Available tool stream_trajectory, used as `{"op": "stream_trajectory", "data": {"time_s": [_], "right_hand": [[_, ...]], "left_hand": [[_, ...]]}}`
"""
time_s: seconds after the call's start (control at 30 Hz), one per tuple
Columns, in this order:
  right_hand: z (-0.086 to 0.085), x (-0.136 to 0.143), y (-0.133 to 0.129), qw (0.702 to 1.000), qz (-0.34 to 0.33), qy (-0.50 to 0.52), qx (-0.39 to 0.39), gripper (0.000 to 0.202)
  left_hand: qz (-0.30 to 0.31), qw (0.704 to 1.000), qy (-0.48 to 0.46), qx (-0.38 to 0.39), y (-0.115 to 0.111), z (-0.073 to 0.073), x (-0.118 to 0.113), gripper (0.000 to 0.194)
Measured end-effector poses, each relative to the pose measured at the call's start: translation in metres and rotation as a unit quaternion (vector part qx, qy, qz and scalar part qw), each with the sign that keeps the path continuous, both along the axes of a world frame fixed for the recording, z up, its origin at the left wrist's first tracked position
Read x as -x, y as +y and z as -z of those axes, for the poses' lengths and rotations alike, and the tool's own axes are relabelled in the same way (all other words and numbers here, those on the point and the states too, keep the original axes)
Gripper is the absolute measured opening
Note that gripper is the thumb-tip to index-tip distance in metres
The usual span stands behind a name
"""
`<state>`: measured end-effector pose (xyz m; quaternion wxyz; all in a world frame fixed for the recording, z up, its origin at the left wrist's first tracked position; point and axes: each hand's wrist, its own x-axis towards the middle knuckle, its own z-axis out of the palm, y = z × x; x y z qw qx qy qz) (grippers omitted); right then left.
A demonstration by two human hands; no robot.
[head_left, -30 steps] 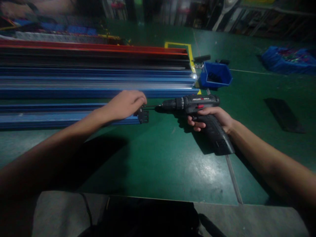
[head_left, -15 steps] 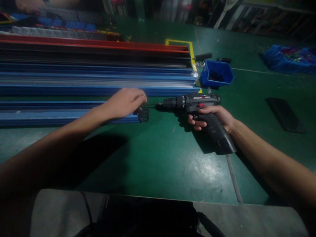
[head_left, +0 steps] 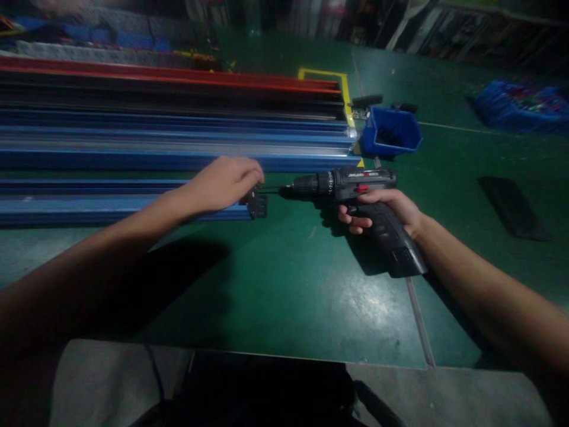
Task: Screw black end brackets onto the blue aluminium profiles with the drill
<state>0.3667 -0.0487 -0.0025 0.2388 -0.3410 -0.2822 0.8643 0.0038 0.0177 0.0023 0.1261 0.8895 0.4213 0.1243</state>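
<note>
Currently, a blue profile (head_left: 98,206) lies flat on the green table (head_left: 284,284), black end bracket (head_left: 260,206) already at its R end. L hand (head_left: 226,182) curls over that end, fingertips by the bracket; can't tell if they're pinching anything. Thin bit (head_left: 272,190) runs from there to the drill (head_left: 347,185): prob. mid-step, bit not yet clear; screw depth hidden. R hand (head_left: 395,207) wrapped firmly round the drill's grip.

The one head-worn camera looks forward and down at the worktop (head_left: 284,284), close above its near edge.
</note>
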Motion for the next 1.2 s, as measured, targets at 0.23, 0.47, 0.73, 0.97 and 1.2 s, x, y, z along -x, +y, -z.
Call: {"op": "stream_trajectory", "data": {"time_s": [0.23,0.47,0.73,0.97,1.2], "right_hand": [[-0.0017,0.0011,-0.0008,1.0,0.008,-0.008,0.004,0.022],[-0.0018,0.0012,-0.0007,1.0,0.007,-0.012,0.001,0.021],[-0.0007,0.0002,-0.0007,1.0,0.008,-0.013,0.007,0.021],[-0.0009,0.0004,-0.0001,1.0,0.006,-0.007,0.007,0.021],[-0.0007,0.0,0.0003,1.0,0.008,-0.006,0.013,0.021]], "left_hand": [[0.001,1.0,0.0,-0.005,-0.0004,0.0,0.0,0.048],[0.004,1.0,-0.003,-0.006,0.0002,-0.0001,0.0005,0.046],[0.003,1.0,-0.013,-0.006,-0.0001,0.0009,0.001,0.046],[0.007,1.0,-0.002,-0.009,-0.0002,0.0002,0.0005,0.047],[0.001,1.0,0.001,-0.005,-0.0003,-0.0008,0.0,0.046]]}}
